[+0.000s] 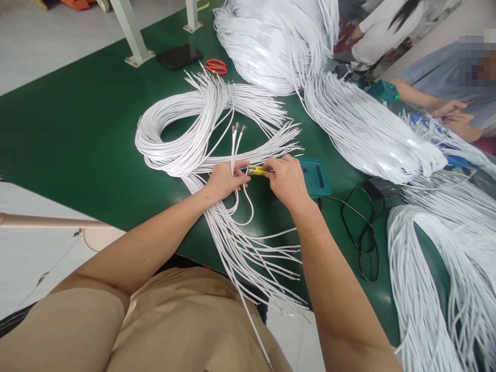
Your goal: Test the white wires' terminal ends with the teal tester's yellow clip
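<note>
My left hand (227, 179) is closed on a few white wires (233, 150) whose metal-tipped ends stick up above my fingers. My right hand (285, 179) pinches a small yellow connector (257, 170) between the two hands, touching the wire held by the left. Both hands hover over a looped bundle of white wires (182, 132) on the green table (77, 134). Just right of my right hand sits a teal box (315, 177).
Large heaps of white wires (364, 129) cover the back and right of the table. Red scissors (216, 66) and a black phone (179, 56) lie at the far edge. A black cable (362, 237) snakes right. Another person's hands (451, 113) work at the far right.
</note>
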`<control>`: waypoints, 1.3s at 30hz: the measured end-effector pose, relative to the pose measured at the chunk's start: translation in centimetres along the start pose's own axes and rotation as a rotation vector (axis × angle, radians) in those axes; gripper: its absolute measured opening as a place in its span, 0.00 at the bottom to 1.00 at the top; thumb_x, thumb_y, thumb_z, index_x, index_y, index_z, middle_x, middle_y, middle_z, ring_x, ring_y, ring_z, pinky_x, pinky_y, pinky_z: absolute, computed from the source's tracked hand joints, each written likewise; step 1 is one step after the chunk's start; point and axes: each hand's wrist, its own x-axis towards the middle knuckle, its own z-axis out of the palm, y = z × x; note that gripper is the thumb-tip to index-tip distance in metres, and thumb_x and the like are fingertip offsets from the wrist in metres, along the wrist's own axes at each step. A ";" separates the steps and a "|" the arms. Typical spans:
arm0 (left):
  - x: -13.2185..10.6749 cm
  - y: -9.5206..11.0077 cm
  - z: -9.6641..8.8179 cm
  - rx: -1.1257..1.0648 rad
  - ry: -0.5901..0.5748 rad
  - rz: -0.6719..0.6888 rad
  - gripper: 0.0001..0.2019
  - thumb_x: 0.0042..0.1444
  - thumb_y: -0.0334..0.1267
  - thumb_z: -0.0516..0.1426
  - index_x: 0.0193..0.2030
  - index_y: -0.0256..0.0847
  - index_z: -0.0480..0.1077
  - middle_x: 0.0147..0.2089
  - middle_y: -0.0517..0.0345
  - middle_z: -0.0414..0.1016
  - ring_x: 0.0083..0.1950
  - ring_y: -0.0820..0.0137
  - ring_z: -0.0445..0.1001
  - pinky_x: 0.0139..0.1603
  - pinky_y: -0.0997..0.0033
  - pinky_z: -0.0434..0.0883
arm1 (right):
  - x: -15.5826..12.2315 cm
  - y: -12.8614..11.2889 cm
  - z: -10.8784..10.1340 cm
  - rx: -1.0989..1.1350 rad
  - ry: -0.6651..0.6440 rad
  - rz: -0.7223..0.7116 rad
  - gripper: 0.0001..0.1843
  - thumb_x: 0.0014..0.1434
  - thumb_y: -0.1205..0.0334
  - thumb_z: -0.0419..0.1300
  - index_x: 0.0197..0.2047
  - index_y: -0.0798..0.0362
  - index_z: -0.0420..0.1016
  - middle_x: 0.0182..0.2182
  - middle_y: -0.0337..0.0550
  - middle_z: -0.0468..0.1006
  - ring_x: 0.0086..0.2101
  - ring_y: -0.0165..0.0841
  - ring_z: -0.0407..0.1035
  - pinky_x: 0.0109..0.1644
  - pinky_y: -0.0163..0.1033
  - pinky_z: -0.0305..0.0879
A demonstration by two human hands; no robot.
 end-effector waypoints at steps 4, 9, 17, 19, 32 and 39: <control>0.0 0.0 -0.1 0.001 -0.031 0.002 0.27 0.49 0.39 0.61 0.58 0.36 0.70 0.30 0.57 0.80 0.26 0.70 0.76 0.38 0.66 0.74 | -1.0 0.3 0.0 -0.075 0.136 0.085 0.14 0.62 0.63 0.54 0.48 0.53 0.75 0.43 0.51 0.79 0.51 0.46 0.65 0.64 0.59 0.47; -0.1 0.0 -0.5 -0.035 -0.051 0.002 0.26 0.48 0.38 0.61 0.56 0.36 0.71 0.29 0.57 0.80 0.28 0.68 0.78 0.37 0.67 0.74 | -2.2 1.1 1.1 -0.220 0.241 0.341 0.26 0.67 0.55 0.46 0.64 0.57 0.62 0.63 0.60 0.64 0.63 0.52 0.53 0.65 0.68 0.41; -1.7 1.8 -1.7 -0.252 -0.034 -0.001 0.28 0.45 0.39 0.65 0.55 0.33 0.69 0.28 0.58 0.77 0.32 0.68 0.78 0.35 0.70 0.73 | -2.9 -1.0 -0.6 0.039 0.312 0.167 0.21 0.67 0.57 0.47 0.57 0.56 0.70 0.56 0.57 0.72 0.56 0.44 0.64 0.61 0.53 0.57; -1.9 2.1 -1.8 -0.310 -0.050 -0.015 0.24 0.43 0.41 0.66 0.47 0.33 0.72 0.27 0.58 0.76 0.30 0.70 0.76 0.33 0.71 0.72 | -3.9 -3.3 -1.7 0.183 0.269 -0.052 0.17 0.67 0.59 0.47 0.49 0.54 0.74 0.47 0.52 0.77 0.48 0.39 0.68 0.55 0.45 0.63; -2.5 2.3 -1.8 -0.399 -0.199 -0.062 0.18 0.48 0.44 0.66 0.44 0.36 0.76 0.38 0.50 0.81 0.39 0.68 0.79 0.45 0.66 0.73 | -8.8 -9.6 -3.0 0.097 -0.360 -0.076 0.11 0.60 0.59 0.56 0.26 0.47 0.72 0.17 0.43 0.71 0.16 0.33 0.57 0.23 0.41 0.50; -3.1 2.4 -1.2 -0.316 -0.449 0.055 0.16 0.45 0.48 0.67 0.35 0.38 0.78 0.33 0.53 0.81 0.37 0.65 0.79 0.43 0.65 0.75 | -2.1 -7.3 -5.7 0.447 -0.033 0.314 0.10 0.61 0.58 0.54 0.35 0.50 0.74 0.30 0.41 0.78 0.30 0.33 0.67 0.34 0.37 0.56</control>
